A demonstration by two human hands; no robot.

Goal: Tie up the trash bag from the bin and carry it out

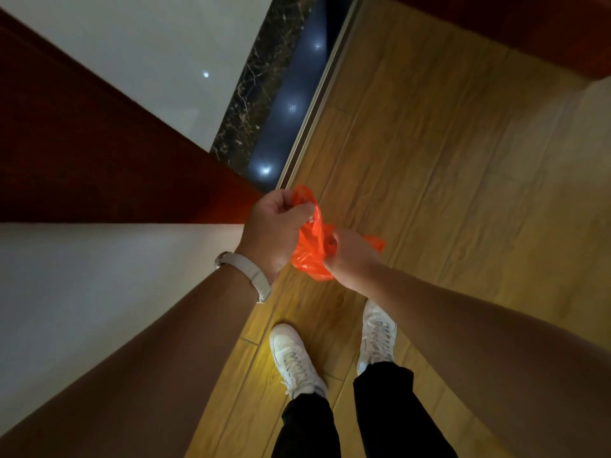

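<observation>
A person is standing on a yellow-brown wood-plank floor (429, 160) and looking straight down at both bare hands, which are working a thin, crinkled, translucent orange plastic trash bag (312, 249) held in the air above the floor, in front of the legs. The left hand (274, 226) is sitting slightly higher and farther forward, its fingers curled closed around one twisted strip of the orange plastic, with a short end of the bag sticking up past the knuckles. The right hand (350, 256) is lying just beside it, lower and nearer the body, fingers closed and pinching another part of the bag, with a small corner of orange plastic poking out to its right. The bunched body of the bag is hanging between and just below the two hands, touching both. A pale band of a wristwatch (246, 272) is wrapping the left wrist. Below the hands, two white lace-up sneakers (296, 361) are standing on the planks, the right one set a little ahead of the left, and black trouser legs (330, 424) are showing above them. To the left, a white wall (82, 292) is meeting a dark red-brown wooden door frame (82, 143), and beyond a metal threshold strip (314, 104) a glossy dark floor is reflecting small ceiling lights.
</observation>
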